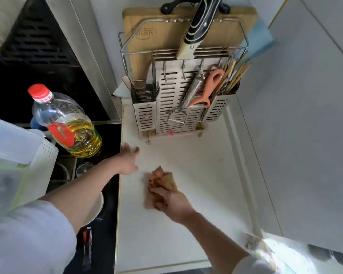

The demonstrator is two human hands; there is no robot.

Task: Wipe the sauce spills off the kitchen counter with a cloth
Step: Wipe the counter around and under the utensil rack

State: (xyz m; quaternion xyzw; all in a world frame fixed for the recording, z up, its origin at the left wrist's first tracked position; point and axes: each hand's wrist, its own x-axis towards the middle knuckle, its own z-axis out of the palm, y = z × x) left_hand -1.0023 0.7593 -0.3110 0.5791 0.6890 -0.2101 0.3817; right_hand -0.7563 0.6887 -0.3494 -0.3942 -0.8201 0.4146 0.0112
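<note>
White counter (196, 175) runs between a dark stovetop (107, 214) on the left and a pale wall on the right. At its far end stands a slotted metal rack (178, 95) holding a wooden cutting board (162, 36), a black-handled knife (200, 24), orange scissors (210, 88) and chopsticks (234, 74). A bottle of yellow oil (67, 119) with a red cap sits over the stovetop. The person's left hand (128, 162) rests on the counter near its left edge, its grip apart, fingers spread flat. The right hand (172, 202) has its grip clamped on a brownish cloth (162, 184), pressed to the middle of the counter. Motion blurs the cloth and fingers. A faint reddish smear (220, 160) shows on the counter beyond the cloth.
</note>
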